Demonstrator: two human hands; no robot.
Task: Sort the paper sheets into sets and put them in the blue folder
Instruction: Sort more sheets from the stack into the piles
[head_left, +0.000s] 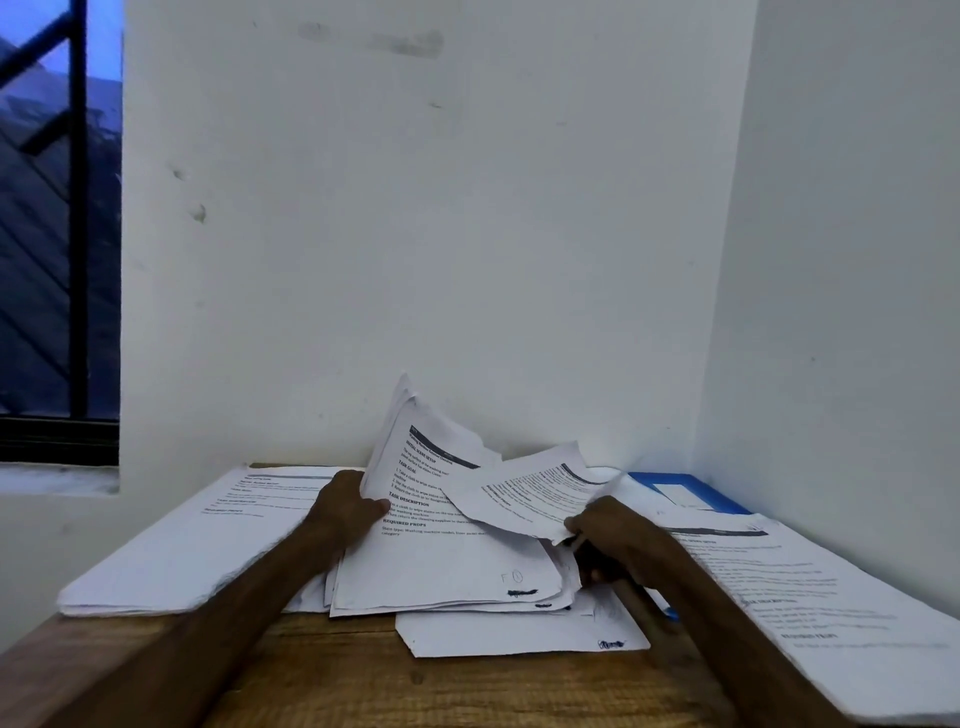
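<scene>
now your left hand (345, 501) is gripping the raised bundle of white printed paper sheets (415, 467), fingers curled. your right hand (615, 532) is pinching one creased printed page (524, 493).

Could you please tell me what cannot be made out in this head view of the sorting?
Head view:
- Blue folder: mostly covered by the right stack; contents unseen.
- Right stack: near corner cut off by the frame edge, print blurred.
- Left stack: text too small.
- Right hand: lower fingers shadowed under the sheet it pinches.
- Left hand: fingers hidden behind the raised sheets it grips.
</scene>
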